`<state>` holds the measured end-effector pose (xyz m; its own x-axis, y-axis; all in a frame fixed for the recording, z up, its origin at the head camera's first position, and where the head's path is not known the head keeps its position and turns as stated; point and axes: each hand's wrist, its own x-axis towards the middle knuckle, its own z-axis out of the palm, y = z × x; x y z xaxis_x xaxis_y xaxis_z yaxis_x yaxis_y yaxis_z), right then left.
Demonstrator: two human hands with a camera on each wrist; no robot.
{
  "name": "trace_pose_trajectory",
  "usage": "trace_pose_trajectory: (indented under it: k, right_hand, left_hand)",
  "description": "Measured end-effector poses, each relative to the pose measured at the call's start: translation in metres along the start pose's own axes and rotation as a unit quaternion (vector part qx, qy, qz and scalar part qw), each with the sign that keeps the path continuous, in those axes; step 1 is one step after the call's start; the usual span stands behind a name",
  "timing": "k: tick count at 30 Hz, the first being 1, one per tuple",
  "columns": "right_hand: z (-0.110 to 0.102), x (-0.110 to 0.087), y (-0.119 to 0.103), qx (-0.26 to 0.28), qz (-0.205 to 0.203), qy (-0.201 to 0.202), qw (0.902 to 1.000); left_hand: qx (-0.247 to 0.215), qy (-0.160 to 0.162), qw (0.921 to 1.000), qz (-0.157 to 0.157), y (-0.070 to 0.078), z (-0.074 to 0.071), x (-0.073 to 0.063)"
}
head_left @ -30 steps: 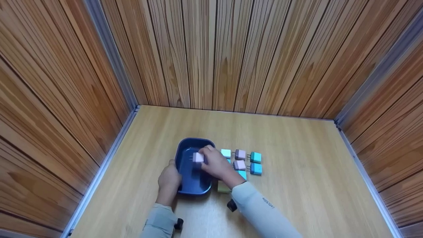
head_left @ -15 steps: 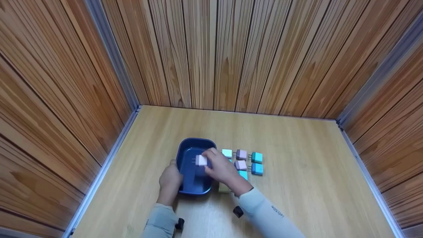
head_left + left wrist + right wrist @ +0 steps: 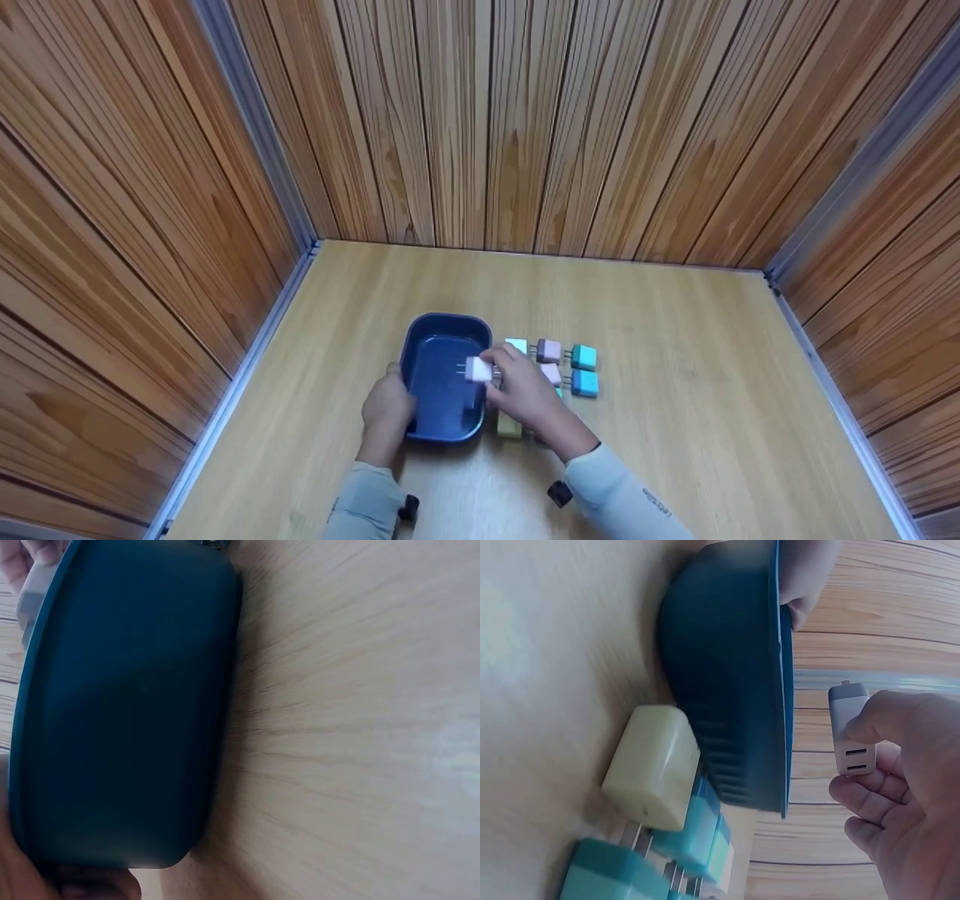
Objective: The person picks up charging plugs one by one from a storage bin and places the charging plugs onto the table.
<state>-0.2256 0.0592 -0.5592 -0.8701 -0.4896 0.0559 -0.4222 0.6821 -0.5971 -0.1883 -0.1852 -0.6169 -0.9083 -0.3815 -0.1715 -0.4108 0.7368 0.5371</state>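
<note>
My left hand (image 3: 388, 405) grips the left side of a dark blue plastic basin (image 3: 442, 416) standing on the table. In the left wrist view, fingers show at the basin's near end (image 3: 120, 727). Above the basin's right rim, my right hand (image 3: 529, 394) pinches a pale charger plug (image 3: 478, 370) between thumb and fingers. Its prongs point left, over the basin. The right wrist view shows two USB slots in the end of this plug (image 3: 849, 735). The right palm is partly hidden in the head view.
Several plugs lie right of the basin: a yellow one (image 3: 509, 427) close to its wall, lilac ones (image 3: 549, 350), a teal one (image 3: 583, 356) and a blue one (image 3: 584, 383). My right hand covers some. Wooden walls (image 3: 525, 135) enclose the table (image 3: 675, 360).
My right hand has drawn right and slightly toward me with the plug, from over the basin's middle to its right rim. The left hand stays on the basin.
</note>
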Motion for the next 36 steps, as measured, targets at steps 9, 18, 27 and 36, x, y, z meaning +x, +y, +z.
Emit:
trace_pose_trajectory:
  k: [9,18,27,36]
  right_hand:
    - [-0.011,-0.013,0.016,0.009,0.038,0.019,0.9991]
    - [-0.017,-0.025,0.031,0.002,0.055,0.048,0.9974]
    - [-0.024,-0.033,0.044,0.025,0.085,0.043,0.9952]
    - [-0.032,-0.045,0.062,0.034,0.093,0.045,0.9941]
  left_hand:
    - [0.012,-0.002,0.9999,0.0,0.002,0.001,-0.001]
    - [0.018,0.018,0.9996,0.014,0.004,0.001,-0.004]
    - [0.02,0.003,0.9998,0.009,0.002,-0.002,-0.002]
    - [0.02,0.004,0.9998,0.006,0.002,-0.002,-0.001]
